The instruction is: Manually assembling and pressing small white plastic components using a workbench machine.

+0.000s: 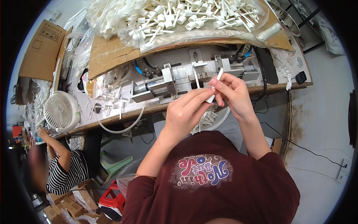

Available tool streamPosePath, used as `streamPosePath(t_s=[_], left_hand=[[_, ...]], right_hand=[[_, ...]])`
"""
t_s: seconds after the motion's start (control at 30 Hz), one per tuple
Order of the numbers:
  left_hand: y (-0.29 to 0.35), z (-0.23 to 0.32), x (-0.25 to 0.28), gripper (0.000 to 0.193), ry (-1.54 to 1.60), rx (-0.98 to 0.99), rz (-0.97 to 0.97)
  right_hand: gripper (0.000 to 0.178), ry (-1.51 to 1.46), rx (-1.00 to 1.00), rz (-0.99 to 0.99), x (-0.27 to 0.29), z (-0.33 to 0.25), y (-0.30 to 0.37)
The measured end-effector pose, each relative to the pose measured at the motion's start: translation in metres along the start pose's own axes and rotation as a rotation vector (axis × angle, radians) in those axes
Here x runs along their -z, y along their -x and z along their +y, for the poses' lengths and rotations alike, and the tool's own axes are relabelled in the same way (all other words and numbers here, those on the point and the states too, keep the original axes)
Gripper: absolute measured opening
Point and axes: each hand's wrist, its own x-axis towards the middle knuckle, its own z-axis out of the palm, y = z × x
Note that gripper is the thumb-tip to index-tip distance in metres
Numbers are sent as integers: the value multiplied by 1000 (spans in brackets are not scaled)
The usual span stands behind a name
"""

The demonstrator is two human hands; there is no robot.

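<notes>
In front of my chest, both hands meet around a white plastic cap with a thin stem. My left hand is closed, pinching the wide cap end. The fingers of my right hand are closed near the stem, which sticks up past them; the joint between cap and stem is partly hidden. Just beyond stands a metal clamping fixture with a cylinder on each side. A white stick-like piece sits at its middle. Below my hands, a clear tub holds several white pieces.
A heap of white capped stems lies on cardboard above the fixture. More white fittings and a white fan are on the bench's left. A dark phone-like slab lies right. A person in stripes sits left, near a green stool.
</notes>
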Motion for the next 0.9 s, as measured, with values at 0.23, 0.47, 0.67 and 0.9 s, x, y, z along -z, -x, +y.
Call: streamPosePath(t_s=[0.23,0.47,0.67,0.9], left_hand=[[11,-4,7,28,-119,183,-36],[23,-31,-18,27,-424,92,-53],[16,-37,-24,24,-553,11,-110],[11,-40,-25,22,-595,23,-168]], right_hand=[[21,565,415,144,-13,-44,-48],[29,1614,802,195,10,-90,-145],[26,1900,594,-129,6,-100,-190],[29,1618,660,-396,9,-106,-198]])
